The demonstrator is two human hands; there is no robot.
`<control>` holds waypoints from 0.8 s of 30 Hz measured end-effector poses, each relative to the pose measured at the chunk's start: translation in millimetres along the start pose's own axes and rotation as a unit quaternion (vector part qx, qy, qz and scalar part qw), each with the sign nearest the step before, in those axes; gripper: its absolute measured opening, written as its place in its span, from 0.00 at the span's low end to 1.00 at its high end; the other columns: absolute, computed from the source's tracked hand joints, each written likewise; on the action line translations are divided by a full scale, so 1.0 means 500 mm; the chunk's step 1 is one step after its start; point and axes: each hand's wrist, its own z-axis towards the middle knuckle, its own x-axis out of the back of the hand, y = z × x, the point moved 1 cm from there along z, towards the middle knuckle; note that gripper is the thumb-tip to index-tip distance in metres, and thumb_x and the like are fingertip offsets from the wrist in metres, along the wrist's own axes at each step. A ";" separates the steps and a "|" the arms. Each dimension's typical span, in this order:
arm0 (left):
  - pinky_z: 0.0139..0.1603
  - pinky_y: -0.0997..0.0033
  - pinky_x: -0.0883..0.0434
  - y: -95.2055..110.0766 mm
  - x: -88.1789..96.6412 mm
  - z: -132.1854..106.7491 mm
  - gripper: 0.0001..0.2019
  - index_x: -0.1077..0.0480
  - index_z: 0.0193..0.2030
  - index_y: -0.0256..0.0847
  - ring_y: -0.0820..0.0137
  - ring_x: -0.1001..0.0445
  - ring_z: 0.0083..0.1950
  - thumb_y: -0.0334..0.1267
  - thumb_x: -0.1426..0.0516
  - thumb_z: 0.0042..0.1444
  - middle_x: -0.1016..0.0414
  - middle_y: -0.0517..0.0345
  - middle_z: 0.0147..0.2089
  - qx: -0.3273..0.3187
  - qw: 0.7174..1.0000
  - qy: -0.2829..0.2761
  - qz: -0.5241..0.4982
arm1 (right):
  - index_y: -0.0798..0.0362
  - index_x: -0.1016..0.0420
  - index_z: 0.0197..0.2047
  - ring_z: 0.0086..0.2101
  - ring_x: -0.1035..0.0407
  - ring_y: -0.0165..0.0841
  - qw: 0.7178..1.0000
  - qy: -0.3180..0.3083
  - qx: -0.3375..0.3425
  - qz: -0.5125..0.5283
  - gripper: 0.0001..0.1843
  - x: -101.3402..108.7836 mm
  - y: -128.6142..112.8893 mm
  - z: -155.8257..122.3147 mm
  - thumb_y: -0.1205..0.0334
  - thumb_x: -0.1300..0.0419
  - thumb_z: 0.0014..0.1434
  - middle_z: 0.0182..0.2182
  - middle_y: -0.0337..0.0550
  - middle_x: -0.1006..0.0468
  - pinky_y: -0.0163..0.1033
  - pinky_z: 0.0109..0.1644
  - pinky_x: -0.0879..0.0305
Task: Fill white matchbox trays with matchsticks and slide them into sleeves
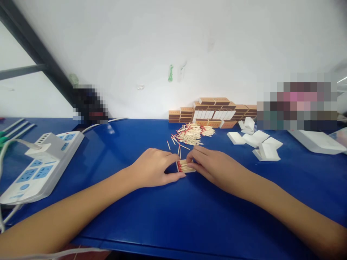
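A small bundle of red-tipped matches (184, 165) lies on the blue table (189, 216) between both my hands. My left hand (154, 168) curls around its left end, thumb and fingers pressed to the match heads. My right hand (214, 167) grips the bundle's right side with closed fingers. Whether the matches sit in a tray is hidden by my fingers. Just behind lies a loose pile of matches (191, 134), with a few strays (173, 141) in front of it.
Stacked brown matchboxes (214, 112) line the wall. White inner trays (257, 142) lie at the right, beside a white flat box (316, 141). A white power strip with a plug and cables (40, 164) sits on the left. A dark metal frame (32, 50) stands at the far left.
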 end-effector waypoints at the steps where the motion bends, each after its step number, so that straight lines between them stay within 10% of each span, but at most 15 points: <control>1: 0.31 0.70 0.37 0.000 0.000 -0.001 0.18 0.23 0.46 0.40 0.69 0.24 0.31 0.54 0.42 0.66 0.21 0.60 0.33 -0.002 1.000 0.001 -0.001 | 0.53 0.28 0.45 0.34 0.26 0.35 1.000 0.001 0.001 0.019 0.08 0.003 0.001 0.001 0.64 0.48 0.74 0.41 0.45 0.23 0.39 0.36 0.37; 10: 0.30 0.69 0.37 -0.002 -0.001 -0.001 0.18 0.24 0.44 0.40 0.69 0.23 0.31 0.54 0.42 0.67 0.20 0.60 0.33 -0.019 1.000 0.006 0.006 | 0.51 0.25 0.43 0.34 0.30 0.33 0.993 0.038 -0.008 0.110 0.08 0.000 0.002 0.003 0.62 0.45 0.72 0.37 0.43 0.24 0.38 0.36 0.38; 16: 0.30 0.68 0.35 0.018 -0.005 -0.012 0.20 0.24 0.43 0.39 0.67 0.22 0.32 0.56 0.42 0.67 0.21 0.59 0.32 -0.091 0.995 0.031 0.020 | 0.51 0.27 0.31 0.28 0.35 0.32 0.969 0.166 -0.138 0.121 0.14 -0.010 0.021 0.051 0.53 0.38 0.66 0.27 0.38 0.27 0.38 0.33 0.43; 24: 0.29 0.68 0.35 0.024 -0.009 -0.014 0.19 0.23 0.42 0.39 0.69 0.23 0.30 0.55 0.42 0.66 0.21 0.59 0.30 -0.109 0.993 0.035 -0.002 | 0.50 0.28 0.30 0.30 0.32 0.34 0.968 0.107 -0.208 0.090 0.14 -0.025 -0.004 0.078 0.51 0.35 0.62 0.30 0.40 0.23 0.39 0.32 0.43</control>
